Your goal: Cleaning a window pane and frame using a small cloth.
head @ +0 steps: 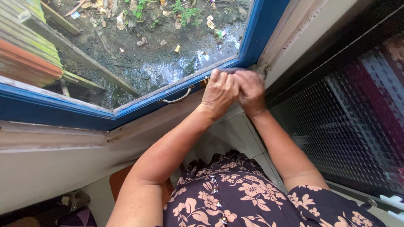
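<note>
Hands are pressed together on the blue painted wooden window frame [139, 105]: left hand [219, 93] and right hand [251, 92] closed, seemingly around a small dark thing [230, 70]; fingers could be pinched if the frame is pushed shut

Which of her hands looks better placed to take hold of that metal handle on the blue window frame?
Probably the left hand. It lies nearer the metal handle on the blue window frame; the right hand sits farther off, at the frame's corner. Both hands are clasped together there.
</note>
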